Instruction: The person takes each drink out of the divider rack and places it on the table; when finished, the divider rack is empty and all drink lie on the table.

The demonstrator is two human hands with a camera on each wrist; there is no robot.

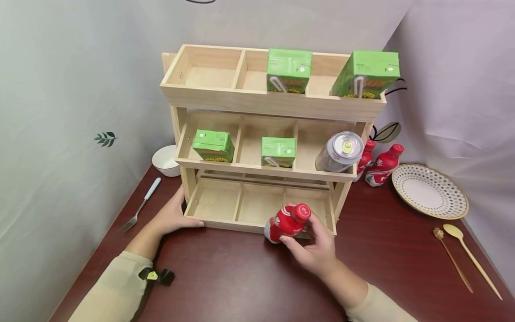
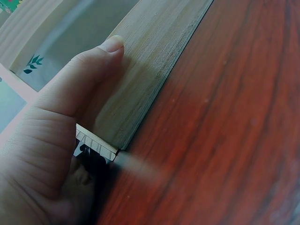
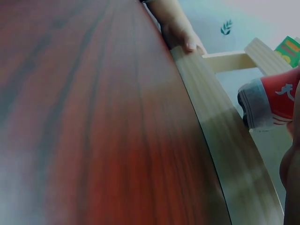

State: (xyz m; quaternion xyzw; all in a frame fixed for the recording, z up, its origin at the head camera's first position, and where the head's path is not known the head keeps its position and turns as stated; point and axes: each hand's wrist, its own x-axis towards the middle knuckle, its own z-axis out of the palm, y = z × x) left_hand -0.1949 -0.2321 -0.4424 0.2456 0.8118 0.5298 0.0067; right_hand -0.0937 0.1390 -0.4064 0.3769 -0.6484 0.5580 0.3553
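Red bottle (image 1: pixel 284 225), hands (image 1: pixel 315 251) well apart

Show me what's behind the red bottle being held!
In the head view, the bottom wooden shelf is behind the red bottle. The bottle covers part of the shelf's front board and inside, so what's right there can't be seen.

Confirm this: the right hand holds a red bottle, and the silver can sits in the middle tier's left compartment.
No: the head view shows the silver can in the right compartment of the middle tier. The right hand does hold a red bottle.
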